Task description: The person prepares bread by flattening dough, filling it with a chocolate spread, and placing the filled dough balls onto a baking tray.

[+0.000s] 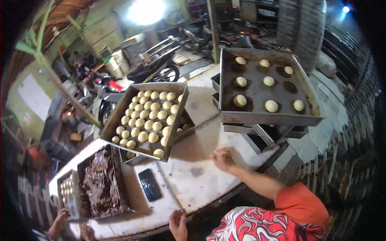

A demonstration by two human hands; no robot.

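Note:
My right hand [222,158], its fingers curled, is over the white tabletop [193,180]; whether something lies under it cannot be told. At the table's near edge is my left hand [178,223], bent-fingered and cut off by the picture's rim, with its palm hidden. Many pale dough balls fill a metal tray [171,150] that rests askew on another tray. Further right, a larger metal tray [271,118] holds several spaced dough balls [271,106], with dark greasy patches around them. A dark phone [150,185] lies left of my left hand.
A metal box [120,180] of glossy dark brown paste stands at the left. Beyond it, another person's hands [62,215] are near a small tray of dough balls [67,188]. Stacked trays [238,129] support the larger one. Motorcycles [153,72] stand behind the table.

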